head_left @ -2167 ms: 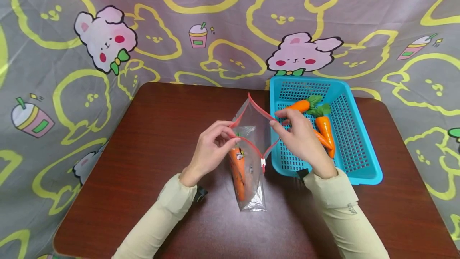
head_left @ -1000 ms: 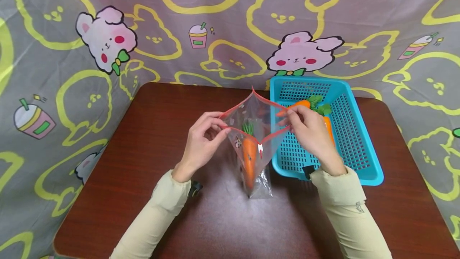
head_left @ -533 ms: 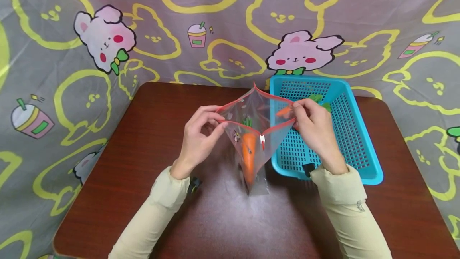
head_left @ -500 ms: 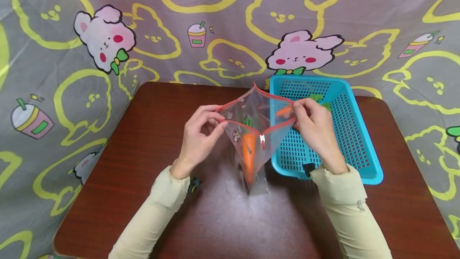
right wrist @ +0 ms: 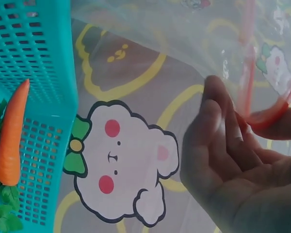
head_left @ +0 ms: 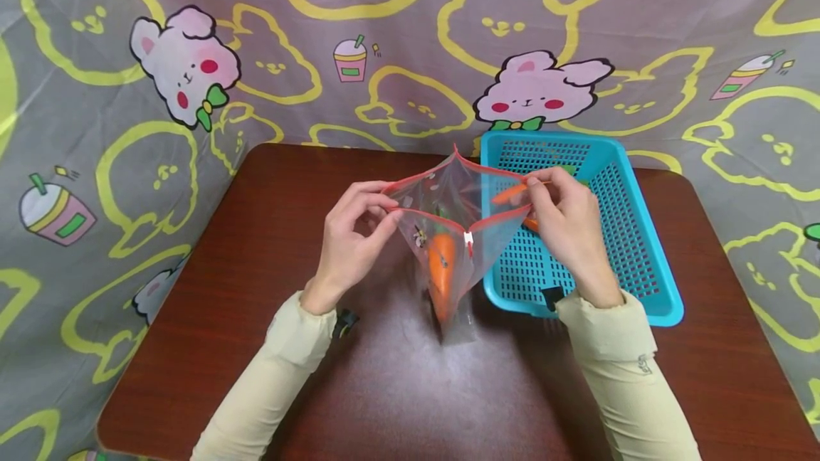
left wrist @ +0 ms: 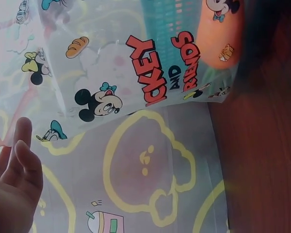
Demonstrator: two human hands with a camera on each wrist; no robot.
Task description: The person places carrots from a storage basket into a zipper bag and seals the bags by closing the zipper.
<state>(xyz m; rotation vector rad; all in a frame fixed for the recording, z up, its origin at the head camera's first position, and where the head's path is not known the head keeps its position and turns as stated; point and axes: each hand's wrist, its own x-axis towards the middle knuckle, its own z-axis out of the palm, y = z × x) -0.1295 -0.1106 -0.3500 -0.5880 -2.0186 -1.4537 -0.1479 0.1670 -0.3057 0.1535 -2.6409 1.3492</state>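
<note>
A clear zip bag (head_left: 472, 269) with a red zip edge and white slider (head_left: 468, 237) hangs between my hands, its mouth spread wide. Inside, an orange carrot (head_left: 440, 265) stands nearly upright, tip down. My left hand (head_left: 355, 233) pinches the bag's left rim between thumb and fingers; my right hand (head_left: 570, 223) pinches the right rim. Cartoon print on the bag (left wrist: 111, 58) shows in the left wrist view, with part of the carrot (left wrist: 220, 43) behind it. In the right wrist view, the right thumb and fingers hold the red edge (right wrist: 269, 116).
To the right, partly beneath my right hand, a blue plastic basket (head_left: 669, 297) stands on the brown table (head_left: 256, 247). Several carrots (right wrist: 12, 141) with green leaves (right wrist: 7, 218) lie in it, mostly hidden in the head view. Behind hangs a cartoon-printed cloth (head_left: 410, 41).
Both hands have moved apart and upward, drawing the bag's mouth much wider. The bag has lifted along with them, and the carrot inside has shifted up and a little right.
</note>
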